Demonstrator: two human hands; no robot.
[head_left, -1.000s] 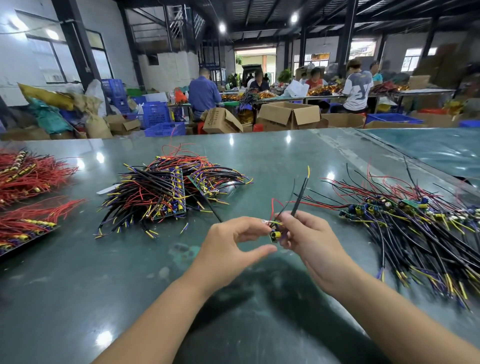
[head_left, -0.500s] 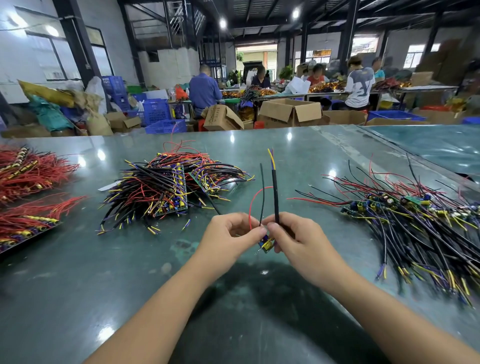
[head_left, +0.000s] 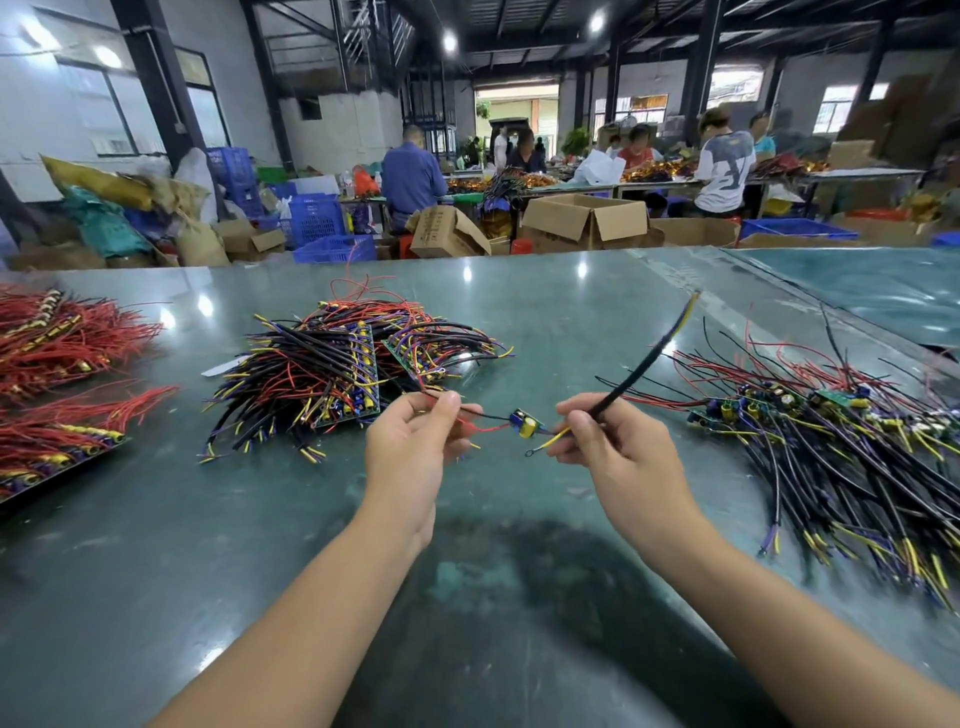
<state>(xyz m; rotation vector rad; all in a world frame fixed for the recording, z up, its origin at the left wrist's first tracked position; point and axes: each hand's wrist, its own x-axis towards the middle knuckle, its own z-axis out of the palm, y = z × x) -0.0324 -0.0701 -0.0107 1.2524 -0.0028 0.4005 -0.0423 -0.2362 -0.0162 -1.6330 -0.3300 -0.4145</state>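
left hand (head_left: 415, 447): pinches thin red and black leads (head_left: 480, 421) | right hand (head_left: 618, 452): grips black sleeved cable (head_left: 644, 364), angled up-right | small circuit module (head_left: 524, 423): hangs between hands above green table (head_left: 519, 322), apparently untouched | wire piles (head_left: 337, 374) flank both sides

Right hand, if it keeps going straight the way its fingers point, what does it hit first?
Probably the small board hanging between the hands, just ahead of the right hand, which pinches its black cable. Beyond it comes the left hand, pinching the thin wires. Depth is uncertain.
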